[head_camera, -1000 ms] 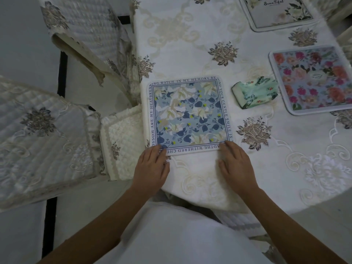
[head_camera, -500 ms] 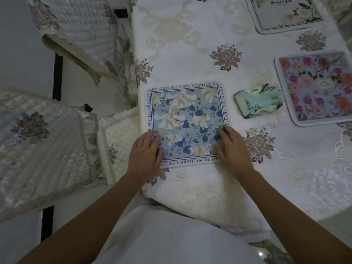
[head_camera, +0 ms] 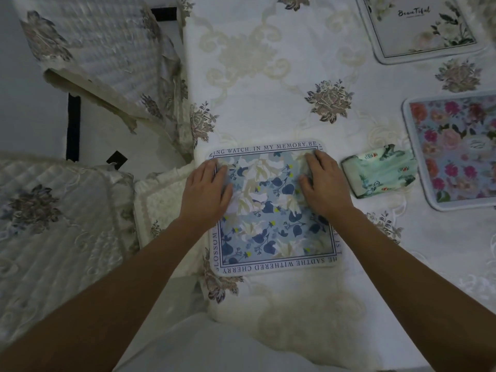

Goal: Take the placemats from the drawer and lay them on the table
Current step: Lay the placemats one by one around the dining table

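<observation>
Chair seat [head_camera: 53, 224]: far left, quilted cover, just beside the tabletop edge. Not part of the job.
Left grip [head_camera: 206, 189]: fingers straight, palm down, flat on the blue mat's left border toward its far corner. It holds nothing and only presses.
Blue mat [head_camera: 271, 232]: lies flat on the tabletop [head_camera: 268, 76] at the near-left edge. Square w/ rounded corners and a lettered border. Its left side sits right at the tabletop edge; can't tell if it overhangs.
Handling: prob. light, thin, a bit bendy, not fragile. It sits on a loose cloth, so a hard push may slide it or drag the cloth. To shift it, use flat palms on top, as you have them. To lift it, pinch a corner or edge.
Right grip [head_camera: 324, 183]: fingers apart & slightly bent, tips down on the mat's far-right part, inside the border. Nothing pinched.
Green packet [head_camera: 375, 170]: soft, crumpled, just right of the blue mat and apart from it, near your right knuckles. Mind it if you slide the mat that way.
Pink mat [head_camera: 456, 151]: flat, right of the packet, partly out of frame. Can't tell if the packet touches it.
White mat [head_camera: 418, 30]: far-right corner, flat, cut off by the frame.
Drawer: not in view.
</observation>
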The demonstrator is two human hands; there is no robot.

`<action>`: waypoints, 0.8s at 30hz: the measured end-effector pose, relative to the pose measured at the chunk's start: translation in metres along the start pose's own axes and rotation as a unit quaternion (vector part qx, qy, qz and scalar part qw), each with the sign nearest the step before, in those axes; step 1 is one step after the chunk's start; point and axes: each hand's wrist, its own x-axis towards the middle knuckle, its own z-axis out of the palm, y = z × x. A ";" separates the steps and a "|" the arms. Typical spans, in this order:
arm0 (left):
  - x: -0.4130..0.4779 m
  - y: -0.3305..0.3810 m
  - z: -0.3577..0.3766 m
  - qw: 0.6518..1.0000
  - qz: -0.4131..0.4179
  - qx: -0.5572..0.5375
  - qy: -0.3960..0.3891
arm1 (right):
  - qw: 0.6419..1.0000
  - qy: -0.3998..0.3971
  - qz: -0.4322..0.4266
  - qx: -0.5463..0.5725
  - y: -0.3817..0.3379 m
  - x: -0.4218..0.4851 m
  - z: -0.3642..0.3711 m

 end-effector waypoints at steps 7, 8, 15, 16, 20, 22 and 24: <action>0.039 0.028 0.005 0.999 0.024 -0.021 -0.036 | 0.999 -0.026 -0.043 0.014 -0.047 0.031 0.013; 0.042 0.035 0.005 0.998 0.034 -0.025 -0.041 | 0.997 -0.030 -0.066 0.017 -0.055 0.032 0.016; 0.043 0.029 0.004 0.997 0.061 -0.007 -0.040 | 0.996 -0.023 -0.080 0.013 -0.050 0.032 0.015; 0.040 0.022 0.003 0.998 0.054 -0.003 -0.036 | 0.998 -0.014 -0.065 0.007 -0.041 0.030 0.013; 0.029 -0.003 -0.003 0.999 0.018 0.013 -0.044 | 1.000 -0.003 -0.016 -0.002 -0.004 0.021 -0.003; 0.023 -0.007 -0.006 0.999 0.012 0.009 -0.042 | 1.000 -0.020 -0.015 0.003 0.007 0.015 -0.007; 0.014 -0.007 -0.007 0.999 0.011 0.007 -0.039 | 0.999 -0.030 -0.022 0.003 0.011 0.006 -0.009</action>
